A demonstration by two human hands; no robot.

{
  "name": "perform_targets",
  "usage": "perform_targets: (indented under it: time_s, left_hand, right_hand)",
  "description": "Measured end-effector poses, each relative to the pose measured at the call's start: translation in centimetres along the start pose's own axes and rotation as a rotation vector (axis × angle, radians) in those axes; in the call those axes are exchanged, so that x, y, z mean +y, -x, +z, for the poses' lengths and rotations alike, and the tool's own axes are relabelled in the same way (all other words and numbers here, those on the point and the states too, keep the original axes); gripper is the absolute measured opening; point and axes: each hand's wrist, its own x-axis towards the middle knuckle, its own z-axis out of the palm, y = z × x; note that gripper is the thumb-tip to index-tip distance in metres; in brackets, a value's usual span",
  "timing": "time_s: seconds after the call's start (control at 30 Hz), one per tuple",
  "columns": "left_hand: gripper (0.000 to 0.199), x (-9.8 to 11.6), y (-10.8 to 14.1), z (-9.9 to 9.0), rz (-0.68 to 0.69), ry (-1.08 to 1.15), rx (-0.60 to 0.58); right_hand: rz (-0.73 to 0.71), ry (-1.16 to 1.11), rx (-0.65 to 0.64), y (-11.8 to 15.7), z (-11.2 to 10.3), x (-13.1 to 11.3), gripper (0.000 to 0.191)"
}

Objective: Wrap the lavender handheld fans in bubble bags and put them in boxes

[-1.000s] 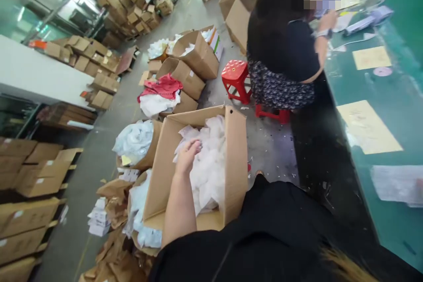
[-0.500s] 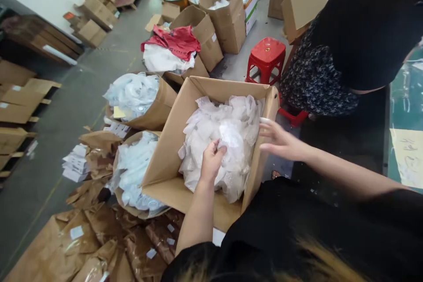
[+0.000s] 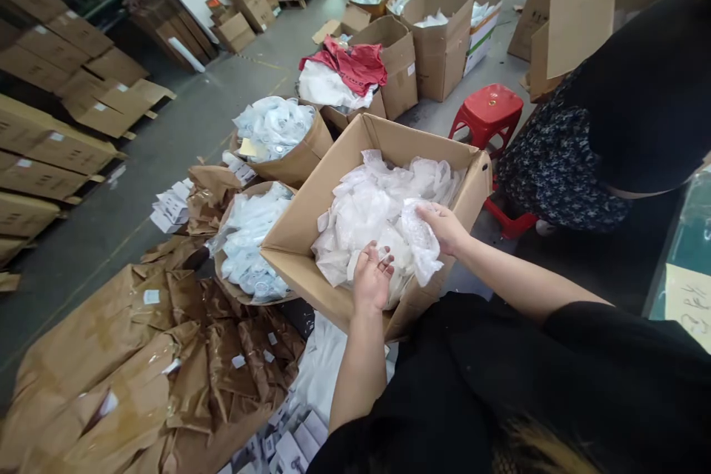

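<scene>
A large open cardboard box (image 3: 311, 216) stands in front of me, tilted in view and filled with white, translucent wrapped packets (image 3: 364, 200). My right hand (image 3: 443, 228) grips a bubble-wrap packet (image 3: 421, 241) over the right part of the box. Palm up, my left hand (image 3: 373, 275) is over the near side of the contents, its fingers apart and slightly curled. Nothing is clearly held in it, though a pale packet lies just behind its fingers.
Boxes of bluish packets (image 3: 258, 241) stand left of the box. Brown wrapped bundles (image 3: 216, 363) lie at the lower left. Behind are a red cloth (image 3: 355, 65) and a red stool (image 3: 489, 112). A person in dark clothes (image 3: 638, 104) is at the right.
My right hand has moved left from the box's edge and now grips a bubble-wrap packet. My left hand has opened, palm up. The view has shifted, showing more of the left side.
</scene>
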Motion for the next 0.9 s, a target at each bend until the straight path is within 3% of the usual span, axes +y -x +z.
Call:
perform_targets:
  time_s: [0.1,0.17,0.23,0.33,0.47,0.5,0.57,0.63,0.7,0.73,0.8,0.83,0.9]
  left_hand:
    - [0.072,-1.6,1.8,2.2,0.145,-0.131,-0.075]
    - [0.078,-2.2,2.6,2.8,0.143,-0.229,-0.152]
    - [0.060,-2.3,3.3,2.5,0.155,-0.333,-0.101]
    - [0.035,-1.4,4.6,1.4,0.339,-0.464,-0.014]
    - [0.056,-0.5,6.6,2.0,0.506,-0.666,-0.240]
    - [0.050,-0.5,7.0,2.4,0.524,-0.697,-0.263]
    - [0.028,-0.6,7.2,2.9,0.554,-0.680,-0.195]
    - [0.023,-0.4,7.0,2.7,0.585,-0.573,-0.032]
    - [0.023,0.2,6.7,2.1,0.631,-0.520,0.084]
    - [0.023,0.5,6.5,1.9,0.659,-0.546,0.087]
    - [0.023,1.0,6.5,2.1,0.680,-0.676,-0.021]
    - [0.024,1.1,6.5,2.6,0.665,-0.745,-0.108]
    - [0.026,1.0,6.5,4.0,0.602,-0.825,-0.271]
  right_hand:
    - [-0.055,-0.052,0.014,0.6,0.9,1.0,0.037]
    - [-0.123,-0.079,0.034,0.7,0.8,1.0,0.036]
    - [-0.153,-0.093,0.069,0.6,0.1,0.3,0.034]
    - [-0.134,-0.055,0.161,0.5,-1.3,-0.7,0.030]
    - [-0.094,-0.039,0.230,2.2,-1.9,0.4,0.025]
    - [-0.053,-0.056,0.210,2.9,-2.1,1.1,0.025]
    - [0.076,-0.065,0.125,4.3,-3.2,2.5,0.023]
    - [0.207,0.020,0.078,5.4,-5.6,3.3,0.020]
    - [0.244,0.178,0.153,6.2,-8.5,3.0,0.020]
    - [0.213,0.247,0.223,6.6,-9.8,2.4,0.023]
    - [0.087,0.314,0.286,7.4,-11.1,0.4,0.027]
    - [0.006,0.349,0.241,7.8,-11.0,-0.7,0.032]
    - [-0.114,0.493,-0.025,8.5,-9.4,-2.9,0.047]
